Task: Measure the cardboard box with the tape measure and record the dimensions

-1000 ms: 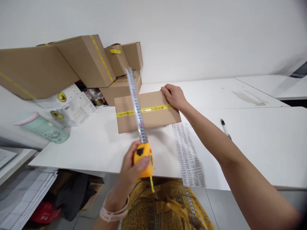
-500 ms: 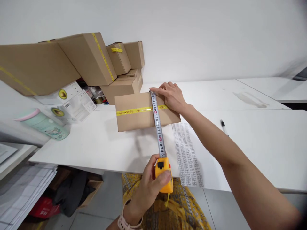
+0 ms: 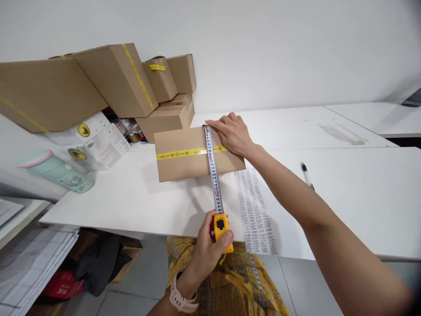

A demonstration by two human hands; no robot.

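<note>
My left hand [image 3: 208,248] is wrapped round the yellow case of a tape measure [image 3: 222,235], thumb on its side, in front of the table's near edge. From the case the steel blade [image 3: 213,177] runs out across the top of a closed cardboard box [image 3: 180,164] sealed with yellow printed tape. My right hand [image 3: 233,134] rests on the box's far right part and grips it there. Its index finger reaches the blade's hooked end at the far edge; the thumb is hidden. Beyond the box's near edge the blade hangs free.
Cardboard boxes [image 3: 115,83] are stacked at the back left, above white avocado-printed cartons [image 3: 98,142]. A mint-green tumbler [image 3: 62,173] leans nearby. Right of the box lie a printed sheet [image 3: 258,215] and a pen [image 3: 307,175] on the white table [image 3: 355,197].
My left hand and the tape case have moved slightly up, toward the table. The blade lies a little further left across the box. My right hand stays at the hooked end.
</note>
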